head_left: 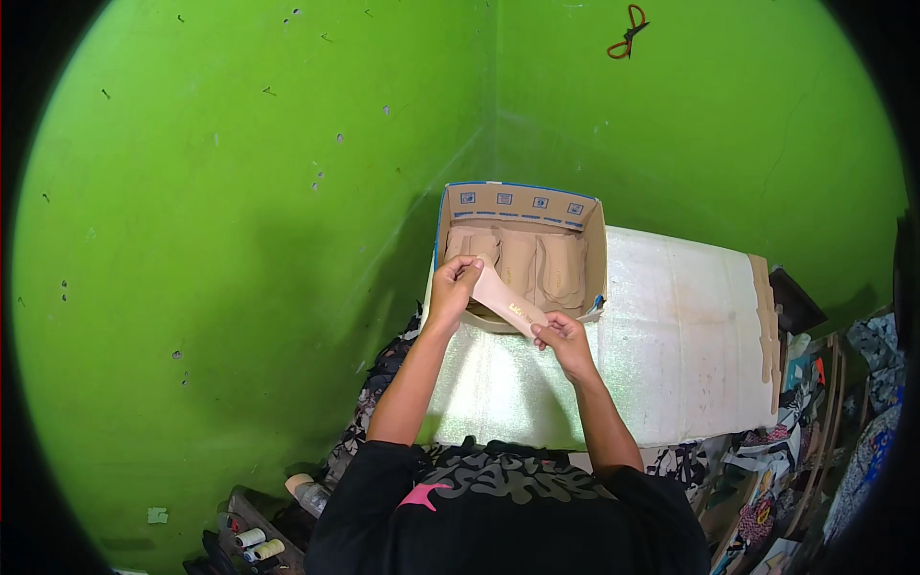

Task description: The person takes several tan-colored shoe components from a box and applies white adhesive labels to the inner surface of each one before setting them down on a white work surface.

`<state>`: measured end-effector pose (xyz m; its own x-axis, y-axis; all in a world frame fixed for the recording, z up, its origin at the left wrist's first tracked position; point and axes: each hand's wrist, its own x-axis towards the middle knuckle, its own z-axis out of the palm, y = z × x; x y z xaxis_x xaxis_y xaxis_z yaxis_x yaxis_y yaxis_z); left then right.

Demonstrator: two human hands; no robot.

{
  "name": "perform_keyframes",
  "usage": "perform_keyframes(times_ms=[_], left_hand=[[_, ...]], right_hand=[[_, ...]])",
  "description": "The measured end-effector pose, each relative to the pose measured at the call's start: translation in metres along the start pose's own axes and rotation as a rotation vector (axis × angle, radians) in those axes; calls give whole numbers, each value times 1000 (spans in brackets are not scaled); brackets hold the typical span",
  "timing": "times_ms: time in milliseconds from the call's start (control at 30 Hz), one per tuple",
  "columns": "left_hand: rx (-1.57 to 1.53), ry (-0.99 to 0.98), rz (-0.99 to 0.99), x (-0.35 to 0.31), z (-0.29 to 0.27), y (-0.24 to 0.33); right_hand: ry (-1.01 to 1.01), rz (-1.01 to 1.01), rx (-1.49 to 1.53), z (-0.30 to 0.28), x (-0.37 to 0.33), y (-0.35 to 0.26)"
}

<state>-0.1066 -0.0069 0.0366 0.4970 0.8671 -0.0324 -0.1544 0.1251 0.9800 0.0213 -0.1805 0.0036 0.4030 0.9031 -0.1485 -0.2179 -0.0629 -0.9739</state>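
Note:
A beige shoe insole [506, 299] with gold lettering is stretched between my two hands. My left hand [452, 290] pinches its upper left end, and my right hand [565, 341] grips its lower right end. Just beyond, and partly behind the insole, stands an open cardboard box [594, 240] with a blue rim. More beige insoles [558, 270] lie inside it in side-by-side stacks. The insole and my left hand cover part of the box's near left corner.
A white-covered table [685, 335] bears the box. Green walls meet in a corner behind it. Scissors with orange handles [629, 33] hang on the wall. Thread spools [257, 544] stand at lower left. Piled fabric [767, 465] lies along the right side.

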Motion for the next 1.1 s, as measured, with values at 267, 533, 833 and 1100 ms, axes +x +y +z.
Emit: perform_keyframes(times_ms=[267, 533, 833, 1100], left_hand=[[359, -885, -148, -20, -32, 2], [235, -855, -102, -28, 13, 13], [62, -474, -99, -16, 26, -1], [-81, -249, -121, -14, 25, 0]], right_hand=[[388, -130, 301, -25, 11, -26], [146, -76, -3, -11, 14, -41], [154, -210, 78, -4, 16, -27], [70, -58, 118, -18, 5, -1]])
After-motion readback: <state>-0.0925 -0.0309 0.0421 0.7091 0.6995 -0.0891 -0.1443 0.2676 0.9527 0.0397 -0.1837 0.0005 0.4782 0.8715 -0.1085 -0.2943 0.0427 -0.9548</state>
